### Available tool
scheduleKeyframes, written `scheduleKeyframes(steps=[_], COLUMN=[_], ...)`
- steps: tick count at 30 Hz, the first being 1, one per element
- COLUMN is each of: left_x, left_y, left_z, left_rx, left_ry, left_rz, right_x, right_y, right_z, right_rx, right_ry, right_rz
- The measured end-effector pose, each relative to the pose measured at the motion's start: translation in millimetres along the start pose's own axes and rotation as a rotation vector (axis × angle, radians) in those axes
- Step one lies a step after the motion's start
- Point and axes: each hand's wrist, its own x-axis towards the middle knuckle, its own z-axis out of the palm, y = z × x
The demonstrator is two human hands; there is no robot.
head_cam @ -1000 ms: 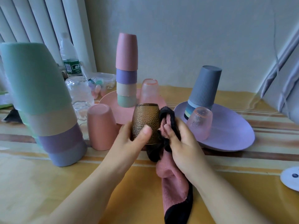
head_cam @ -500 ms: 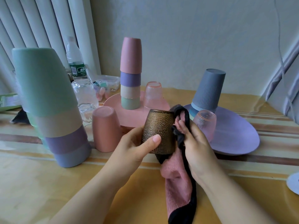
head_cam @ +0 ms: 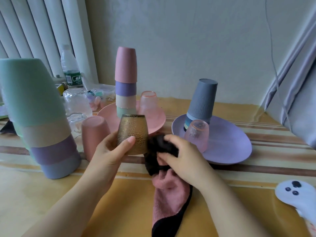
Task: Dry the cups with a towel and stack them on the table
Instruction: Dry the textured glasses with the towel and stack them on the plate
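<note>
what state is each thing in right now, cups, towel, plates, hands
amber glass: upright, held off the table
left hand: gripping the amber glass
right hand: clutching the towel
towel: bunched beside the glass, tail hanging
pink cup: upside down on table
grey cup stack: inverted on purple plate

Amber dimpled glass cup (head_cam: 132,134) upright in your left grip (head_cam: 111,151), pink-and-black towel (head_cam: 168,189) bunched against its right side in your right grip (head_cam: 181,156), tail hanging to the bench (head_cam: 51,202), stacked upside-down pastel cups (head_cam: 126,86) behind.
</note>
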Motion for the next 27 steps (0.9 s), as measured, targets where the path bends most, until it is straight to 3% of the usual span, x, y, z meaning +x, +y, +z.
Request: scheduleKeyframes(steps=[3,8,15,22,27], left_x=[2.5,18.4,64.4,100.1,105.2], left_y=[2.9,20.9,43.0,11.2,-7.0], left_z=[5.1,16.7,71.6,121.6,144.9], left_rx=[0.1,0.248,0.365,0.367,0.511], left_ry=[0.014,0.023,-0.161,-0.247,-0.363], left_rz=[0.003,-0.012,0.054,-0.003,0.035], right_x=[-1.0,-1.8,-2.4,-3.2,-0.8], right_y=[1.6,4.7,23.4,64.2,73.1], right_z=[0.7,-12.9,-53.8,-85.7,-87.8], right_rx=[-0.143,-0.032,-0.014,0.117,0.209], right_ry=[-0.053,-0.039,-0.041,-0.126,-0.125], right_rz=[-0.06,-0.042,0.038,0.138,0.153])
